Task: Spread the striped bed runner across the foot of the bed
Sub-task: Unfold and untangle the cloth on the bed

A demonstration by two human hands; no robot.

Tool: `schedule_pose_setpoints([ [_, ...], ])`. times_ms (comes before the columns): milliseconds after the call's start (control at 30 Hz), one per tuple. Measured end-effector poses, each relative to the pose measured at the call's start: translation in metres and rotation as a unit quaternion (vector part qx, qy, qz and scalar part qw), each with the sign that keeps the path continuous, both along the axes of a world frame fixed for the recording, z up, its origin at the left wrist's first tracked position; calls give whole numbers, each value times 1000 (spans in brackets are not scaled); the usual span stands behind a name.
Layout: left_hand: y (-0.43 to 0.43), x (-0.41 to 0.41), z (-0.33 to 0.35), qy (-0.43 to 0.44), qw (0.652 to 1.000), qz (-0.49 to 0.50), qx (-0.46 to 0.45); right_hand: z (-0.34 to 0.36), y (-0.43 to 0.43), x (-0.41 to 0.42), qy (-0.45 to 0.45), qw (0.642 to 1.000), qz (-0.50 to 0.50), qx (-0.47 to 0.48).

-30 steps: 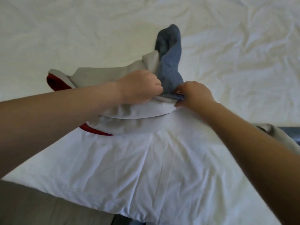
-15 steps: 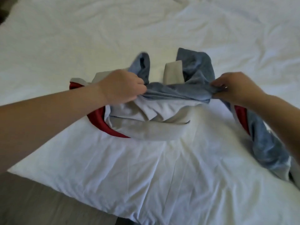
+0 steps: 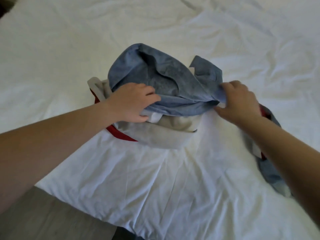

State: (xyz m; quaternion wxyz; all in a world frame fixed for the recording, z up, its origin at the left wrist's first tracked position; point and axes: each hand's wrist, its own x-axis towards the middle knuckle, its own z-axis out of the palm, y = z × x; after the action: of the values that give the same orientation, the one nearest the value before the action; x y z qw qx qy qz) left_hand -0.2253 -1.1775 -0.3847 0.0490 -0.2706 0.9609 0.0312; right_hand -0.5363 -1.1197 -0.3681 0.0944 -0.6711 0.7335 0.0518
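The striped bed runner [image 3: 166, 87] is lying bunched in blue, grey and red folds near the white bed's [image 3: 155, 187] near edge. The left hand [image 3: 133, 103] and right hand [image 3: 237, 99] are each pinching its blue layer. Unfolding is just starting; next, probably drawing the ends apart sideways.

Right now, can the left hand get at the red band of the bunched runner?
Probably yes: the red band lies exposed just below the left hand, nothing covering it, though that hand grips blue cloth.
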Motion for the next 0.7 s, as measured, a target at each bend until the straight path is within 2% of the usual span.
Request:
schedule_pose_setpoints([
  [133, 11, -37, -15, -51, 998, 28, -35, -12, -12, 64, -47, 996, 68, -41],
  [267, 11, -42, -21, -82, 996, 27, -35, -28, -29, 96, -2, 998, -21, -54],
  [333, 8, -36, -19, -59, 997, -21, -54, -34, -37, 92, 32, 998, -27, -57],
  [500, -21, -9, -6, 8, 993, -72, -97, -25, -57, 67, 70, 992, 69, -76],
  [600, -43, 22, 8, 18, 992, -79, -94, -7, -70, 45, 84, 992, 51, -82],
  [700, -70, 70, 24, -29, 993, -43, -102, 13, -83, 15, 98, 991, -3, -89],
])
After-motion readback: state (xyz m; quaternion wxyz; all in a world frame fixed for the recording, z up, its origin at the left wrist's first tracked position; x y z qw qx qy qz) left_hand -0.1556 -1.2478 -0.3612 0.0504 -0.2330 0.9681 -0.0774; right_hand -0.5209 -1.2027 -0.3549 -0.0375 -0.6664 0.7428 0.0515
